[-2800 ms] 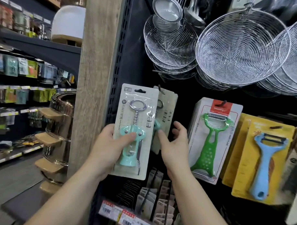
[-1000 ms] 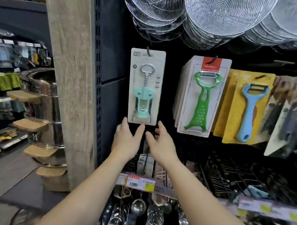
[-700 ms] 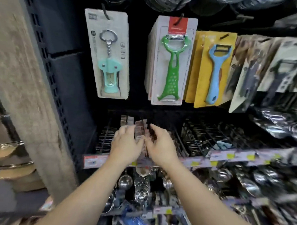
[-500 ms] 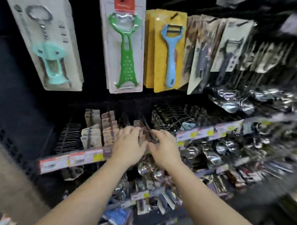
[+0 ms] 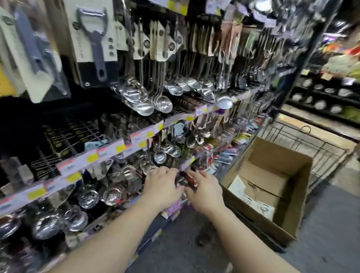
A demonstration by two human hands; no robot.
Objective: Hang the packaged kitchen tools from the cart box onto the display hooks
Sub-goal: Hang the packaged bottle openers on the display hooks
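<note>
Left hand and right hand are both out in front, low, palms down, close together but not touching. Both look loosely spread with fingers relaxed and nothing gripped; motion blur hides the fingertips, so I can't rule out contact with the small red-and-dark item seen in the gap between them. Can't tell what that item is.

Just beyond the hands: lower tiers of the display rack, with price-tag strips in pink and yellow along the rail edges. Shiny metal ladles hang below the strips to the left of the left hand, more ladles higher up the rack.

Top left of the rack: a carded grey peeler hangs upright, another blurred carded tool beside it on the left.

Right of the right hand, near it: open cardboard box sitting in a wire cart. Packaged tools lie flat on the box bottom, pale cards with metal parts showing; details too blurred to name. Box flaps stand open.

Grey floor under the cart; more shelving with goods at far right, blurred.
</note>
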